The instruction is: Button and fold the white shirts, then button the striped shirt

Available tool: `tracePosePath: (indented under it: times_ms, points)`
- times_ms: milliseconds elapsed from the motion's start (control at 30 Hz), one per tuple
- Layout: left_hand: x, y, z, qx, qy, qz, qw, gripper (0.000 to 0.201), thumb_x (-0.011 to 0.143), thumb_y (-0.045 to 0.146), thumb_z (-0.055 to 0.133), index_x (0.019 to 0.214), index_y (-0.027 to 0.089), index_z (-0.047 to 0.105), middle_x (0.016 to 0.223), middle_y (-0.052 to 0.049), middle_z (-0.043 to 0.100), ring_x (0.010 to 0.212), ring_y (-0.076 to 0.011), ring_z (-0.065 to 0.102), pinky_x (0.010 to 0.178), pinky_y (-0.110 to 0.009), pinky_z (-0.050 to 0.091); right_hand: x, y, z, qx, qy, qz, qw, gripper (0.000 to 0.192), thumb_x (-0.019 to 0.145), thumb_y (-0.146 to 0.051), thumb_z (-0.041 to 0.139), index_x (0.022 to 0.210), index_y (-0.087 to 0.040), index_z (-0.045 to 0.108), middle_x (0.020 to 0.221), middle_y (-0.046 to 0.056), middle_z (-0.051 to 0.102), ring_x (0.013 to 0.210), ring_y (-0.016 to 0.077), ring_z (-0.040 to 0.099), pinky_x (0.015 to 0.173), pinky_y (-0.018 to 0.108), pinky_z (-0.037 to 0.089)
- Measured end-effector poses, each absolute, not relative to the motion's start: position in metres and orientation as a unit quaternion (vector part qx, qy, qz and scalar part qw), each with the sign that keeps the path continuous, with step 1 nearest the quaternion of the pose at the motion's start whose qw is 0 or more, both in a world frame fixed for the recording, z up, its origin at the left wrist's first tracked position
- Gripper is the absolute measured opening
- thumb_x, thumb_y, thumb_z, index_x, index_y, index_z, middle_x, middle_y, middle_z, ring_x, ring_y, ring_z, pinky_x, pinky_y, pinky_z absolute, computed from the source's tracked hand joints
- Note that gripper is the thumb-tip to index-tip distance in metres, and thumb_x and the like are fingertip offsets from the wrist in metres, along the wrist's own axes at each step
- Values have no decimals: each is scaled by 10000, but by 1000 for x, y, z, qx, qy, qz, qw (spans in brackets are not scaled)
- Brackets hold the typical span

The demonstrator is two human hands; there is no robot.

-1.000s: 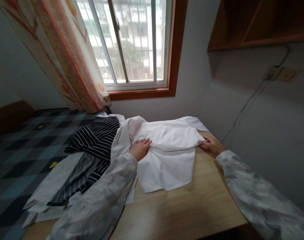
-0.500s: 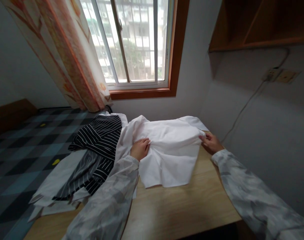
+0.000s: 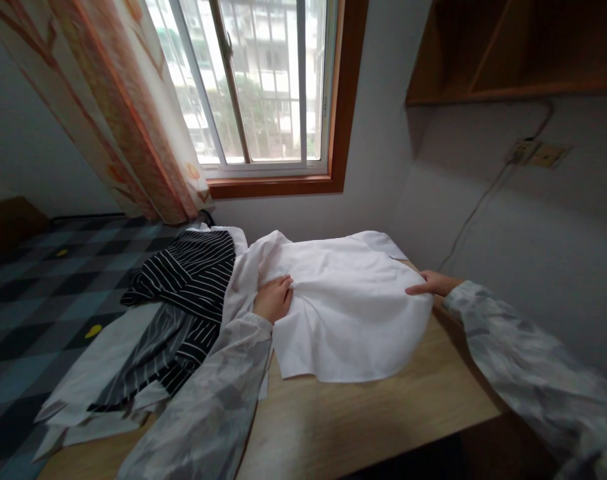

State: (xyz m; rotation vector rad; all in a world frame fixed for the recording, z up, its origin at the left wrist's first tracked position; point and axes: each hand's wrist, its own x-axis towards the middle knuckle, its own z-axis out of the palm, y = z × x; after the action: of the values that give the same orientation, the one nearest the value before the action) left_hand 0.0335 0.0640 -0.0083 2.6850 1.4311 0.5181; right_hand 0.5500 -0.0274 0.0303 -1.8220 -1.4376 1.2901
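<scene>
A white shirt (image 3: 348,313) lies spread on a light wooden table (image 3: 363,420). My left hand (image 3: 273,298) presses down on the shirt's left side, fingers curled against the cloth. At the shirt's right edge my right hand (image 3: 433,285) grips the fabric and holds it stretched outward, so the cloth billows a little. Both my arms wear pale patterned sleeves.
A black-and-white striped garment (image 3: 183,300) lies on other white cloth (image 3: 98,373) at the table's left. A bed with a checked cover (image 3: 28,293) is further left. Behind are a window (image 3: 253,87), a curtain (image 3: 128,113), a wall shelf (image 3: 513,47) and a socket with cable (image 3: 523,152).
My right hand has pulled the shirt's right edge outward to the right, spreading the cloth wider. The left hand has stayed pressed on the shirt.
</scene>
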Motion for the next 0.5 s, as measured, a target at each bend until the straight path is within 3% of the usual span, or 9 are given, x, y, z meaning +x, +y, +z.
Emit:
tracePosePath:
  times_ms: [67,167,267,400,500]
  points:
    - [34,63,-6,870,462,170,30,418,1081,299,472,1429,234,695,1559,-115,663,1414,-294,643,1234,-464,497,552,-33,27,-651,-526,486,252,661,508,-672,989,894,-150,869,996,146,861,965,386,817,883,434,673]
    - [32,61,1,867,467,169,37,392,1069,306,504,1399,240,703,1521,-118,686,1393,-292,653,1227,-454,500,559,-35,24,-645,-501,466,341,682,641,-772,889,932,-157,863,1050,177,857,1002,390,820,908,446,669]
    - [28,56,11,870,467,153,28,363,1050,305,535,1367,228,694,1491,-129,695,1358,-303,667,1220,-459,495,571,-31,23,-675,-474,421,379,707,735,-830,783,1015,-185,848,1075,177,857,944,369,828,822,438,674]
    - [19,45,25,882,453,130,-5,324,1009,294,579,1306,220,688,1447,-135,695,1262,-311,697,1140,-451,528,590,-30,19,-741,-500,355,274,621,696,-808,784,859,-211,838,938,158,854,858,350,813,730,400,640]
    - [14,34,35,879,463,111,-17,236,1005,411,620,1084,215,726,1213,-121,758,1074,-296,736,973,-408,564,594,-34,11,-772,-532,293,187,563,644,-784,777,682,-223,773,792,137,816,820,340,782,719,389,603]
